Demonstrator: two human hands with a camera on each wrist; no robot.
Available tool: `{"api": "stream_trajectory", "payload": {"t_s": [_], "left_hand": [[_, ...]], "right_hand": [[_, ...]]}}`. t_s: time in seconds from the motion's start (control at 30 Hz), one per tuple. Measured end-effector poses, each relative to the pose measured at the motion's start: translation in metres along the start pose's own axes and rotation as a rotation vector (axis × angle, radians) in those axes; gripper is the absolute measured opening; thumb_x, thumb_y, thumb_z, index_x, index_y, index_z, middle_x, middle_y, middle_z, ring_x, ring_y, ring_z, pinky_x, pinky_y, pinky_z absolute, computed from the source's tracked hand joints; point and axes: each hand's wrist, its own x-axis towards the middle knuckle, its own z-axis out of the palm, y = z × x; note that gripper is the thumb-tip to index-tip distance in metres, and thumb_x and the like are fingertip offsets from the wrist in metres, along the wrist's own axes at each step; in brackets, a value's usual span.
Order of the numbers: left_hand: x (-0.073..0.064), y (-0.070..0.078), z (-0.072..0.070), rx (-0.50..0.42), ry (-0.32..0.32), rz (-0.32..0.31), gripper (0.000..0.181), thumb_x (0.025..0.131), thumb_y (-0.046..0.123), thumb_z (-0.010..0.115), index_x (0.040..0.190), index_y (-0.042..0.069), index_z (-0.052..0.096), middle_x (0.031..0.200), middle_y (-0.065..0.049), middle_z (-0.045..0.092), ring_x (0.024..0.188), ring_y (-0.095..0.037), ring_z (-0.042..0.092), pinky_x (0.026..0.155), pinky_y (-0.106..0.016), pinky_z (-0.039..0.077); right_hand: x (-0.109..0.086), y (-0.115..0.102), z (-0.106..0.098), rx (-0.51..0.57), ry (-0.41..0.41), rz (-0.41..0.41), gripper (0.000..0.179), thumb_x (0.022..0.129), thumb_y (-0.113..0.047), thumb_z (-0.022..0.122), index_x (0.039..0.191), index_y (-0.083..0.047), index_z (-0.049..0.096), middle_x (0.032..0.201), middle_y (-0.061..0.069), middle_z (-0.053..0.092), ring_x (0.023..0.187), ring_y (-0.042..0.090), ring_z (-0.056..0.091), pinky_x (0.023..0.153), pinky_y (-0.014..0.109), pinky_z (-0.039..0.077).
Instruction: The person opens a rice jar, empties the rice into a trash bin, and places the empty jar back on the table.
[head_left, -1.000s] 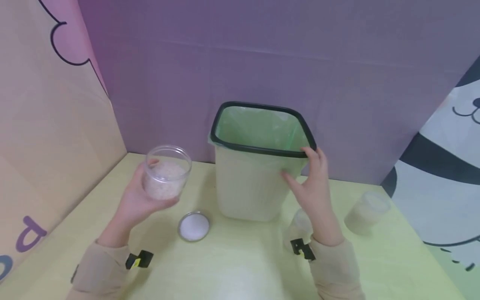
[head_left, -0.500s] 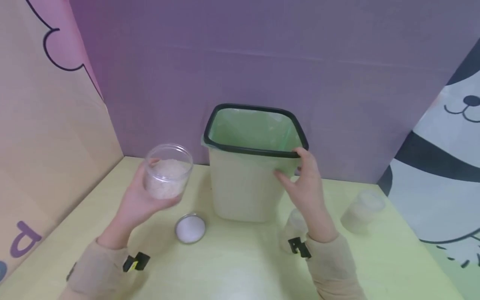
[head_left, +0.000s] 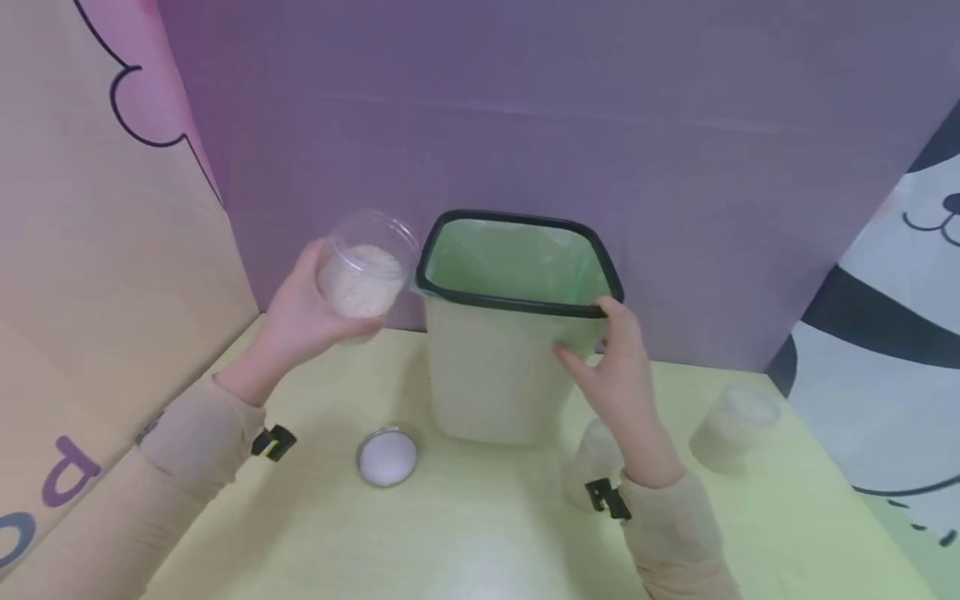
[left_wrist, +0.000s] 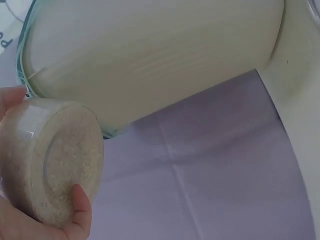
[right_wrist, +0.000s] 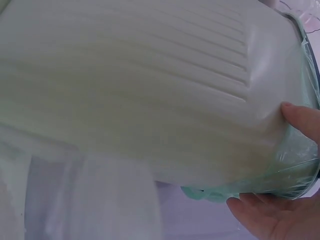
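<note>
My left hand (head_left: 303, 304) grips a clear plastic jar (head_left: 366, 279) part-filled with off-white grains, perhaps rice. The jar is raised off the table, tilted slightly toward the bin and just left of its rim. In the left wrist view, fingers curl round the jar's side and base (left_wrist: 70, 160). A white trash bin (head_left: 487, 375) with a dark rim and a green liner bag (head_left: 517, 258) stands upright at the table's back. At its right front corner my right hand (head_left: 622, 375) holds the bin, thumb on the front wall and fingers at the rim.
A round white lid with a silvery edge (head_left: 387, 457) lies on the table in front of the bin. Two more clear jars stand to the right: one (head_left: 592, 458) partly behind my right wrist, another (head_left: 735, 425) farther right. A purple wall (head_left: 525, 125) rises behind.
My left hand has lifted the jar up and to the right, toward the bin's rim, and tipped it a little. My right hand keeps its hold on the bin.
</note>
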Motion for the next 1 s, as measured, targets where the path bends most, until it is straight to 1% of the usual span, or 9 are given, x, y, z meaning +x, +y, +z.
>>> {"api": "stream_trajectory", "payload": {"t_s": [0.07,0.17,0.3,0.4,0.57,0.7,0.83,1.0], "left_hand": [[0.010,0.005,-0.001,0.030,-0.023,0.002,0.107,0.061,0.022,0.088,0.146,0.009,0.025,0.138,-0.019,0.045,0.119,-0.038,0.047,0.099,-0.060,0.040],[0.023,0.010,-0.002,0.065,-0.039,0.028,0.106,0.060,0.021,0.088,0.145,0.007,0.027,0.136,-0.021,0.046,0.118,-0.040,0.048,0.098,-0.060,0.041],[0.038,0.012,-0.004,0.097,-0.053,0.071,0.102,0.059,0.018,0.087,0.142,0.005,0.030,0.134,-0.021,0.048,0.117,-0.038,0.049,0.097,-0.058,0.042],[0.047,0.014,-0.006,0.135,-0.074,0.091,0.103,0.058,0.019,0.088,0.143,0.004,0.031,0.134,-0.020,0.049,0.117,-0.038,0.049,0.097,-0.058,0.042],[0.057,0.018,-0.009,0.218,-0.119,0.114,0.107,0.057,0.022,0.088,0.145,0.006,0.028,0.132,-0.019,0.050,0.114,-0.037,0.049,0.094,-0.060,0.042],[0.063,0.021,-0.010,0.240,-0.147,0.112,0.107,0.058,0.022,0.087,0.145,0.006,0.027,0.130,-0.019,0.050,0.112,-0.037,0.050,0.093,-0.060,0.043],[0.067,0.023,-0.011,0.267,-0.163,0.117,0.109,0.057,0.019,0.086,0.146,0.005,0.025,0.132,-0.019,0.050,0.113,-0.036,0.049,0.095,-0.059,0.043],[0.073,0.028,-0.013,0.351,-0.185,0.150,0.112,0.058,0.020,0.086,0.149,0.006,0.021,0.137,-0.022,0.045,0.117,-0.040,0.047,0.098,-0.062,0.040]], "right_hand": [[-0.001,0.001,-0.001,-0.007,-0.013,0.017,0.067,0.078,-0.008,0.075,0.133,0.004,0.038,0.134,0.026,0.041,0.099,0.039,0.050,0.087,0.050,0.049],[-0.001,0.000,-0.001,-0.010,-0.026,0.025,0.067,0.079,-0.009,0.074,0.134,0.004,0.037,0.135,0.026,0.040,0.098,0.038,0.050,0.086,0.049,0.049],[0.000,-0.001,-0.001,-0.002,-0.012,0.013,0.068,0.078,-0.008,0.075,0.133,0.004,0.037,0.134,0.026,0.041,0.097,0.038,0.050,0.085,0.048,0.049],[0.001,-0.001,-0.001,-0.001,-0.007,0.015,0.069,0.077,-0.008,0.076,0.134,0.004,0.037,0.134,0.026,0.041,0.098,0.038,0.050,0.085,0.048,0.050],[0.000,0.000,-0.001,-0.004,-0.011,0.021,0.069,0.078,-0.010,0.076,0.134,0.004,0.038,0.133,0.026,0.041,0.097,0.036,0.049,0.085,0.048,0.049],[-0.001,0.000,0.000,0.005,-0.009,0.024,0.069,0.077,-0.010,0.076,0.134,0.003,0.038,0.132,0.026,0.041,0.095,0.035,0.049,0.084,0.047,0.049],[-0.001,0.000,0.000,0.009,-0.004,0.017,0.068,0.077,-0.009,0.076,0.133,0.003,0.039,0.131,0.025,0.042,0.096,0.035,0.049,0.084,0.046,0.050],[-0.001,0.001,0.001,0.008,0.012,-0.003,0.067,0.077,-0.009,0.076,0.132,0.003,0.039,0.129,0.025,0.043,0.096,0.034,0.048,0.083,0.045,0.050]]}}
